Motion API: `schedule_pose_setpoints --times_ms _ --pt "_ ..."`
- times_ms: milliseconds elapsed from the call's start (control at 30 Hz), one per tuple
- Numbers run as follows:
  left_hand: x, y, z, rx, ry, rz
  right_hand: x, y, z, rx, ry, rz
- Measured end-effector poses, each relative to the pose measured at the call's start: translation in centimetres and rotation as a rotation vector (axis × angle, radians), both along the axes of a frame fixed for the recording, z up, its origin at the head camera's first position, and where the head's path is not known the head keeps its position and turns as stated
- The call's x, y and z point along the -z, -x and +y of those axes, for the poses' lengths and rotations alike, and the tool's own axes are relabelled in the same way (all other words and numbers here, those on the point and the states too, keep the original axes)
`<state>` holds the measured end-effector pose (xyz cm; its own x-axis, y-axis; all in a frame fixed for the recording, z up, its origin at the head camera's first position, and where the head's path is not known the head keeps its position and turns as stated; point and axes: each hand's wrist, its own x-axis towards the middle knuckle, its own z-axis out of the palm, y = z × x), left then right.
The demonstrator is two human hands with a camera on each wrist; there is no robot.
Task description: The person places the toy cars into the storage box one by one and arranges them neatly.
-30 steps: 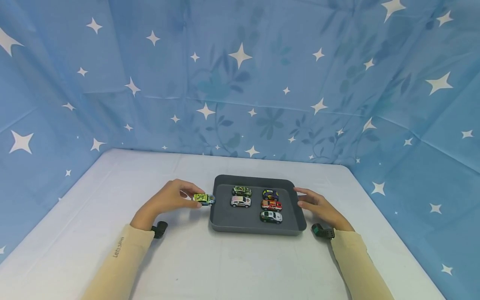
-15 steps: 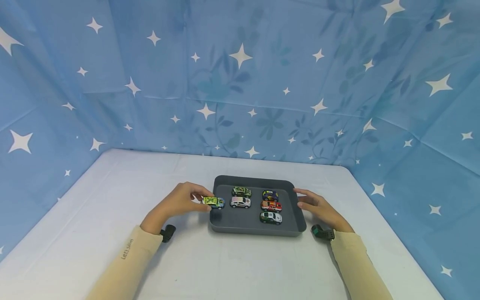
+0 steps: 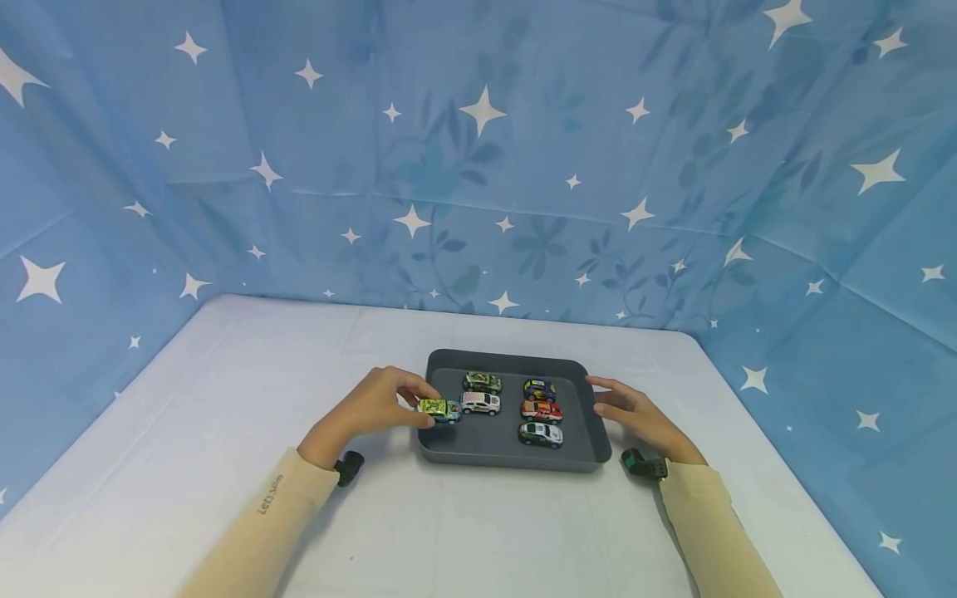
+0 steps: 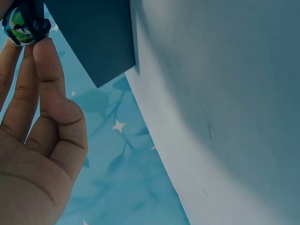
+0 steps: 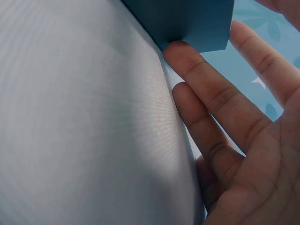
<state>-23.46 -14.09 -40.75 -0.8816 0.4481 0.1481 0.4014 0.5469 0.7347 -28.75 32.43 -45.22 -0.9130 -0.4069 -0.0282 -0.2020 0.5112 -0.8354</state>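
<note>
My left hand (image 3: 383, 402) pinches a yellow-green and blue toy car (image 3: 439, 410) between thumb and fingers, over the left side of a dark grey tray (image 3: 508, 457). In the left wrist view the fingertips hold the toy car (image 4: 21, 28) beside the tray's outer wall (image 4: 98, 42). Inside the tray, a white toy car (image 3: 480, 404) is just right of the held one, and a green camouflage toy car (image 3: 482, 382) stands behind it. My right hand (image 3: 643, 419) rests with extended fingers at the tray's right wall; in the right wrist view a fingertip touches that wall (image 5: 192, 23).
Along the tray's right half stand a dark blue toy car (image 3: 539, 389), a red and orange toy car (image 3: 541, 412) and a white and green toy car (image 3: 540, 434). The tray sits on a white table (image 3: 449, 531), with a blue star-patterned curtain (image 3: 336, 183) behind.
My left hand has moved right with the yellow-green toy car, from outside the tray's left edge to over its inside. The right hand and the tray have stayed in place.
</note>
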Motion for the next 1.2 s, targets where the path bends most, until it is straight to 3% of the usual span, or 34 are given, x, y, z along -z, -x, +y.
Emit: schedule_pose_setpoints --times_ms 433,667,967,1200 --pt "-0.1 0.1 1.9 0.042 0.034 0.043 -0.2 -0.1 -0.1 0.0 0.003 0.0" --pt "-0.2 0.0 3.3 0.022 0.052 0.01 -0.5 -0.3 -0.4 -0.015 0.013 0.012" --pt "0.1 -0.3 5.1 0.008 0.088 0.035 -0.2 -0.2 -0.3 -0.003 -0.002 0.008" --pt "0.4 -0.5 6.1 -0.043 0.103 0.058 -0.2 -0.1 -0.1 0.008 -0.004 -0.002"
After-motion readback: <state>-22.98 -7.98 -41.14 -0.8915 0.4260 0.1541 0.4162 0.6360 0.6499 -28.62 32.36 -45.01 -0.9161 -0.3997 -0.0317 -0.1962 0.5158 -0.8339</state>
